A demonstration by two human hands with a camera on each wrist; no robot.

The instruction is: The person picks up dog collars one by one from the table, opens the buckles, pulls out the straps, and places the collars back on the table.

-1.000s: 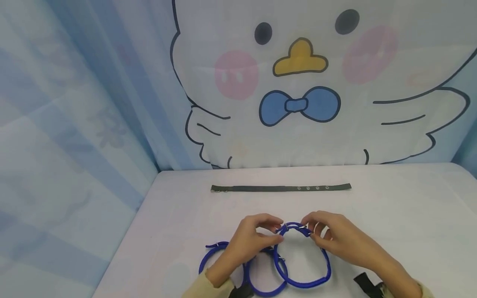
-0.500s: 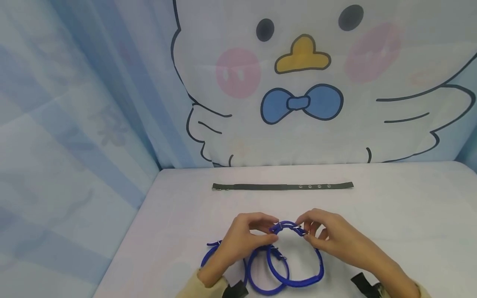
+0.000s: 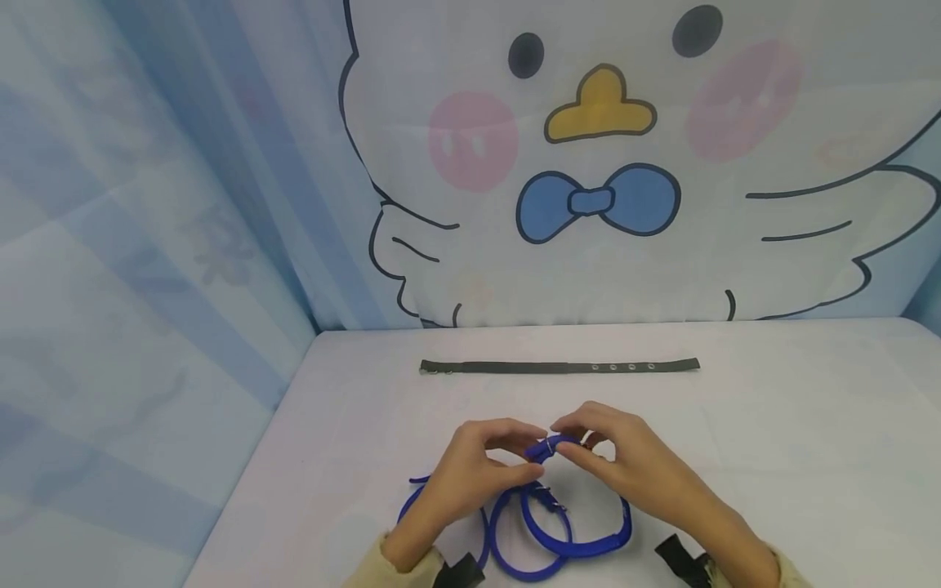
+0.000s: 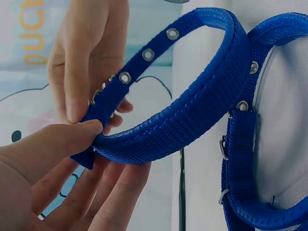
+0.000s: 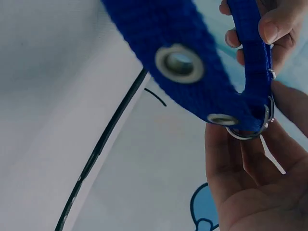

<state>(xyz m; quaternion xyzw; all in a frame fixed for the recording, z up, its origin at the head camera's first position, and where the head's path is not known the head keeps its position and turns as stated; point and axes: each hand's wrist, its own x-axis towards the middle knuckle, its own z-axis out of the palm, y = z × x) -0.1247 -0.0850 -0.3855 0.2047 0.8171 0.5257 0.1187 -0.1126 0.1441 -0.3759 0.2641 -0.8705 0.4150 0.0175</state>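
A blue webbing collar (image 3: 588,549), padded and fitted with metal eyelets, hangs as a loop between both hands. My left hand (image 3: 478,469) pinches it between thumb and fingers, near the pointed strap end (image 4: 84,159). Close beside it, my right hand (image 3: 628,461) pinches the strap at the metal buckle (image 5: 267,118), which the fingers partly cover in the head view. A second blue collar (image 3: 532,574), fastened in a ring, lies on the table behind the lower part of the held loop. Partly hidden by my left forearm is a third blue collar (image 3: 485,543).
A dark flat strap with eyelets (image 3: 529,367) lies straight across the far part of the white table (image 3: 772,408). Behind the table hangs a curtain (image 3: 470,269) with a cartoon duck. Black bands (image 3: 459,572) circle my wrists.
My right hand has moved left, closer to the left hand, and its thumb now covers the buckle area. The held collar has shifted slightly left with the hands.
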